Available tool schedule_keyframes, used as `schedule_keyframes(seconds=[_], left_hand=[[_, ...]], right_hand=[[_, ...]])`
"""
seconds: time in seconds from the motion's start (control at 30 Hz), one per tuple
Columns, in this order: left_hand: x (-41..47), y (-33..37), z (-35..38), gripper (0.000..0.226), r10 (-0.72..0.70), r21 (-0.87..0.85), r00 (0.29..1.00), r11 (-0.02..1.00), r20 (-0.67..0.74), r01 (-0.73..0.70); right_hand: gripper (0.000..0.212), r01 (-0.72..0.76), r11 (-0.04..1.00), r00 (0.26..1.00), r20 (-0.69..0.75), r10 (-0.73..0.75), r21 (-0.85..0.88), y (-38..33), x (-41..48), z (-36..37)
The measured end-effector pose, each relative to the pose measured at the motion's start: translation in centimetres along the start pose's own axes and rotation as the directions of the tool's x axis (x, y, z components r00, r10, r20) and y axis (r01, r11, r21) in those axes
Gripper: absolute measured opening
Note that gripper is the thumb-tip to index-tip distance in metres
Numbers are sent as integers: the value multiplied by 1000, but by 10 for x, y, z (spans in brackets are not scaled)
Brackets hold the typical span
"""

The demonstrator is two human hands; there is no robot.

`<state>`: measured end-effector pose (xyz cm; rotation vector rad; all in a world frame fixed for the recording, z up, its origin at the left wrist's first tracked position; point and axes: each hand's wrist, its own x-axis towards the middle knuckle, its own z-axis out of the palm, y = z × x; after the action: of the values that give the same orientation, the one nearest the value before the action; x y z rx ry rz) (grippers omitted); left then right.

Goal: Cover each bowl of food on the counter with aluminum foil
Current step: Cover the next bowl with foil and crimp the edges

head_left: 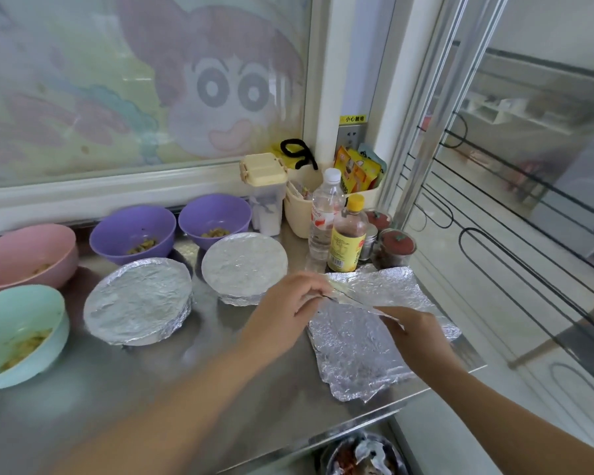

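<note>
- The left hand [288, 303] pinches one end of a foil sheet [348, 295] between thumb and fingertips. The right hand [415, 332] pinches the opposite end, so the raised edge spans the gap between the two hands.
- Directly beneath both hands lies the foil stack [357, 354], crinkled, on the tabletop [220, 389]. How far the pinched sheet has come free of the stack cannot be told.
- Just left of the left hand sits the near covered bowl [244, 265], and further left the far covered bowl [138, 303], each already wrapped.
- Beyond those, away from the hands, stand a purple bowl [132, 234] and a second purple bowl [215, 217]. Well to the left are a pink bowl [24, 255] and a green bowl [18, 334]. All four are uncovered, with food inside.
- The sheet looks very light, thin and limp, so it is likely to crease, tear or cling to the sheet below.
- A gentle pinch at two opposite edges, keeping it lightly taut, seems the safest hold. Once over a bowl, it should fold down easily around the rim.
</note>
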<state>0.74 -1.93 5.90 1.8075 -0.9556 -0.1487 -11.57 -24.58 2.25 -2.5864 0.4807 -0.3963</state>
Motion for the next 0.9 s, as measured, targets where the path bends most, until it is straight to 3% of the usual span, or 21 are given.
schedule_keyframes(seconds=[0.1,0.23,0.33,0.47,0.6,0.67,0.77,0.83,0.9], left_hand=[[-14,-9,-28,33,-6,68,999,998,-51,9],[-38,-24,-77,35,-42,227,990,971,-132,71],[-61,-44,-122,31,-75,388,978,910,-194,147],[-100,-68,-187,30,-156,570,953,772,-260,281],[-140,-88,-248,35,-216,714,943,615,-255,334],[-159,-99,-270,44,-348,789,910,483,-226,380],[-187,-121,-295,53,-570,857,798,296,-196,422],[-201,-133,-303,43,-632,869,758,275,-159,411],[-211,-142,-306,31,-625,878,767,278,-143,390]], right_hand=[[23,-36,995,995,-84,44,98,-20,-5,6],[19,-129,967,987,-68,147,220,-55,-9,19],[42,-149,944,974,-119,191,295,-91,-14,26],[42,-85,944,960,-227,163,318,-151,-20,41],[20,38,949,932,-354,80,314,-210,-22,70],[16,93,949,930,-368,27,302,-237,-24,85],[19,93,947,954,-301,4,307,-266,-27,108],[18,115,959,948,-316,-29,258,-286,-31,117],[25,157,961,932,-356,-68,229,-306,-38,120]])
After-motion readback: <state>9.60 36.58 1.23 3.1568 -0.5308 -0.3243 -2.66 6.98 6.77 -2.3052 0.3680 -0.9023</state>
